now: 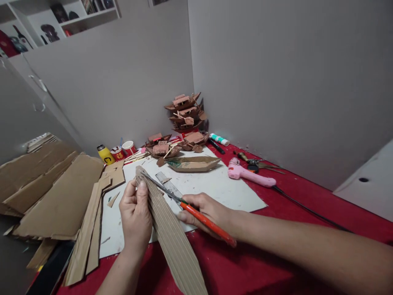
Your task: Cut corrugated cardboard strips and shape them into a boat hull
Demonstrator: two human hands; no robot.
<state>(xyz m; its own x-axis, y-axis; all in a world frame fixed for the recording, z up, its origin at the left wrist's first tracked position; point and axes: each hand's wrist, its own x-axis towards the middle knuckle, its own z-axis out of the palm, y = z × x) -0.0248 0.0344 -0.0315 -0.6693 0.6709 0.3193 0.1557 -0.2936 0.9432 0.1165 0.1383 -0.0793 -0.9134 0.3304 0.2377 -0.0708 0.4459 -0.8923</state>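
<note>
My left hand [136,209] pinches the upper end of a long corrugated cardboard strip [173,237], thumb on its near face. The strip slants down toward the bottom edge of the view. In my right hand [205,211] is a pair of scissors [208,219] with orange-red handles, its blades lying along the strip's right edge near the top. Whether the blades are fully closed I cannot make out. Behind the hands, a plain cardboard boat hull [193,164] rests on the white sheet [215,190]. A metal ruler [168,184] lies partly hidden behind the scissors.
Stacked cardboard sheets [61,196] lean at the left. Finished brown model boats [184,112] are piled in the back corner. A pink glue gun [251,176] with a black cord lies on the red cloth [307,196]. A yellow bottle [105,155] and cups [129,146] stand behind.
</note>
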